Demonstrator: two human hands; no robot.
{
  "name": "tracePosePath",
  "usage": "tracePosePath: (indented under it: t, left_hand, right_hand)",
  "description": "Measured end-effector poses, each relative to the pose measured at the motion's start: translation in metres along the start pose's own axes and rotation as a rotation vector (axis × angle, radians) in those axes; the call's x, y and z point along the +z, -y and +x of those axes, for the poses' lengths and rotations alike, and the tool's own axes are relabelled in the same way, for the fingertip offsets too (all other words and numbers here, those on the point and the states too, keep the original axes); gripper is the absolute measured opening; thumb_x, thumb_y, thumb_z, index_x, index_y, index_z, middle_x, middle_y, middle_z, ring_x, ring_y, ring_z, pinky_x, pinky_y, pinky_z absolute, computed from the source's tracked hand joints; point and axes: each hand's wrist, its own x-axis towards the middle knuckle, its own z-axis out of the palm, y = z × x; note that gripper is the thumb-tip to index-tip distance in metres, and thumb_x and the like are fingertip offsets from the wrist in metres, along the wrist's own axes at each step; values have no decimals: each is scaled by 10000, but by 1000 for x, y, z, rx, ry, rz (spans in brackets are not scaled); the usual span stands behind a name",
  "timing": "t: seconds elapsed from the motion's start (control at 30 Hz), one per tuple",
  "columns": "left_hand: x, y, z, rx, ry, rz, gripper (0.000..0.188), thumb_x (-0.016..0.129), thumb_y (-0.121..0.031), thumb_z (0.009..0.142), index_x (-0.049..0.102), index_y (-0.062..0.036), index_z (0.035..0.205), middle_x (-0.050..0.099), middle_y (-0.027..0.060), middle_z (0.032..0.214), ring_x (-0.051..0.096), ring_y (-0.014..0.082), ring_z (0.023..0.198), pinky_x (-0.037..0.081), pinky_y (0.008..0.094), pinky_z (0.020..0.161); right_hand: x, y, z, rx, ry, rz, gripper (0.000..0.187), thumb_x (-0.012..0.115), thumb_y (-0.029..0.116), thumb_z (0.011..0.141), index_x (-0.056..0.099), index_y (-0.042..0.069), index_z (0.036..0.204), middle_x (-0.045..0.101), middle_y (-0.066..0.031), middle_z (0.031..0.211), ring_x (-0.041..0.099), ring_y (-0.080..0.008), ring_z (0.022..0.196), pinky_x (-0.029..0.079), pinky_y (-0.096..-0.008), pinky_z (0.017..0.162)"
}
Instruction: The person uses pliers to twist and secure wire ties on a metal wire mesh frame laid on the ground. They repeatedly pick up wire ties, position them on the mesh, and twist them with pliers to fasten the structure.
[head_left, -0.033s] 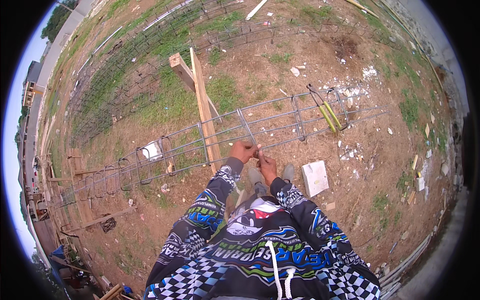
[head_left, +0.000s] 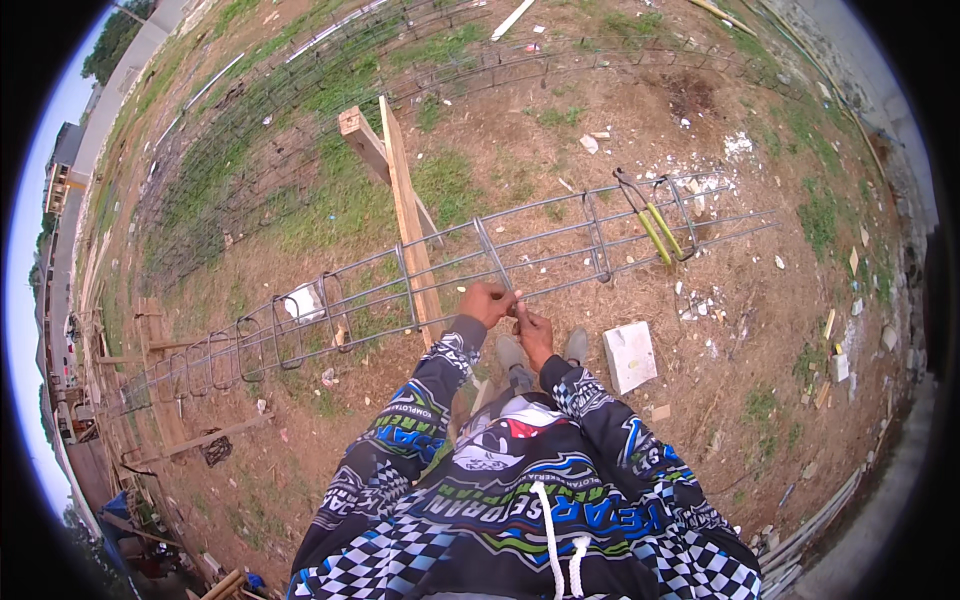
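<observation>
Left hand [head_left: 488,303] and right hand [head_left: 533,328] meet with fingers bunched at the near edge of the rebar cage [head_left: 603,277], by the foot of a stirrup [head_left: 492,252]; whether they pinch anything, I cannot tell. Good work here probably means one hand steadying that corner, stirrup snug and square to the long bars, while the other does the fine fingering. Beyond, a wooden plank [head_left: 410,220] crosses the cage to the left; yellow-handled pliers [head_left: 654,236] rest on it at the right, handy.
</observation>
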Motion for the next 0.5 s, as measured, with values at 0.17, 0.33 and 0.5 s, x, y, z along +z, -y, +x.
tracePosePath:
  t: [0.17, 0.33, 0.5]
  left_hand:
    - [2, 9, 1, 60, -24, 9, 453, 672, -466, 885, 754, -27, 809, 684, 112, 634, 666, 234, 604, 503, 377, 615]
    - [6, 10, 9, 60, -81, 98, 410, 664, -454, 884, 758, -57, 845, 677, 155, 680, 665, 330, 658, 499, 427, 627]
    - [15, 20, 8, 118, -181, 105, 380, 672, -453, 870, 783, -91, 828, 662, 137, 643, 636, 290, 625, 495, 394, 647]
  right_hand:
    - [3, 4, -1, -204, -84, -141, 480, 588, 475, 987, 756, 31, 917, 567, -6, 608, 503, -101, 559, 381, -289, 534]
    - [-4, 31, -2, -234, -42, -483, 408, 561, 390, 974, 734, 23, 943, 683, -227, 797, 678, -340, 779, 504, -396, 745]
    - [-31, 69, -10, -388, 273, -760, 309, 558, 300, 934, 719, 36, 925, 671, -229, 787, 665, -399, 807, 498, -461, 736]
